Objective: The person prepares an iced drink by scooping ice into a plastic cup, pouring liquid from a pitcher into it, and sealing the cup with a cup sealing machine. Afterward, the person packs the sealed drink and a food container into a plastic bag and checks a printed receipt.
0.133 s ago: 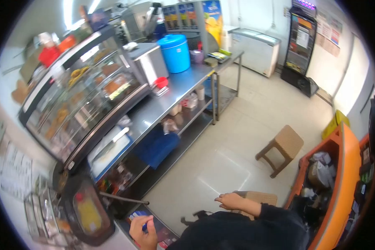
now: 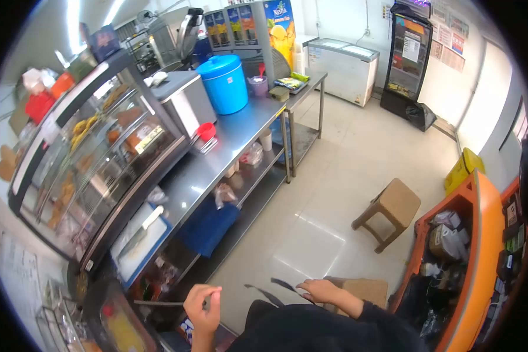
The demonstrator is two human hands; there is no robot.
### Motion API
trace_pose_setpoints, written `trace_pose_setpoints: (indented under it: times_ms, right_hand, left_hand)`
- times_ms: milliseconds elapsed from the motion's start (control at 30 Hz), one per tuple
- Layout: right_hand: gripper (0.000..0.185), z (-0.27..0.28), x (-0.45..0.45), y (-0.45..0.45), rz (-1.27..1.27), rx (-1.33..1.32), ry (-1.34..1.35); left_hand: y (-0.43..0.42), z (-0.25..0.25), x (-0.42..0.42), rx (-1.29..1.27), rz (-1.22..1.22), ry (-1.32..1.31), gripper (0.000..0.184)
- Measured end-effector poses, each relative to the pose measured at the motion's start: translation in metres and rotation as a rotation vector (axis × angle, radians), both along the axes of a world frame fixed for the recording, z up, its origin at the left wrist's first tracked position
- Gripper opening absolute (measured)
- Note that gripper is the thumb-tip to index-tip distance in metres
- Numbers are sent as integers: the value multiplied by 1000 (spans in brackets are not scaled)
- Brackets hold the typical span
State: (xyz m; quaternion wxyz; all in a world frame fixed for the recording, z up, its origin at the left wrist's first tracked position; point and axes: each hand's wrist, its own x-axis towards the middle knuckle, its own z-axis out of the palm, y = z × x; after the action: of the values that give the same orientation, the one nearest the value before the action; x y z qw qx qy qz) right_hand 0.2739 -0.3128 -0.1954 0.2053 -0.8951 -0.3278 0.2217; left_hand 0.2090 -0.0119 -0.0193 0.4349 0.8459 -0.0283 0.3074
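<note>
1. The left hand (image 2: 202, 309) is up in front of the dark clothes (image 2: 328, 328). Its fingers are bent and its thumb points up. A small dark spot shows by the fingers, but I cannot tell if the hand holds a thing or how tightly it is shut.
2. The right hand (image 2: 324, 293) is low, with its fingers a little bent. I cannot tell if it grips anything.
3. Two thin black straps (image 2: 284, 286) are between the hands, in front of the dark clothes. One runs close by the tips of the right hand. I cannot tell if they touch.
4. A brown stool (image 2: 366, 290) is just beside the right hand, partly behind it. The other stool (image 2: 396, 203) is farther off on the floor (image 2: 311, 193).
5. The long metal bench (image 2: 189, 178) is on the left side. A knife (image 2: 139, 233) lies on a white board (image 2: 136, 254) there, next to the glass food case (image 2: 102, 155).
6. A red cup (image 2: 206, 131) and a big blue bucket (image 2: 224, 88) are farther along the bench.
7. A blue cloth (image 2: 216, 230) hangs over the edge of the shelf under it.
</note>
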Motion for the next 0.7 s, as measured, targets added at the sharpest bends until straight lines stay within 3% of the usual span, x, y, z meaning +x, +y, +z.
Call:
trace_pose_setpoints:
  times_ms: [100,267,400,533,700]
  right_hand:
    - [34,-8,43,44,-131,125,27]
    - [31,-17,214,36,-336,117,-87]
    - [30,42,371,6,-528,75,-225]
    - [26,100,515,-58,-686,20,-408]
    - [19,147,719,-152,-667,112,-509]
  left_hand:
    - [23,1,97,12,-119,97,5]
    - [27,-21,289,-13,-284,99,7]
    - [17,-35,472,-56,-440,103,7]
    - [-66,-46,667,-193,-575,151,14]
    - [-191,-69,914,-215,-550,-67,43]
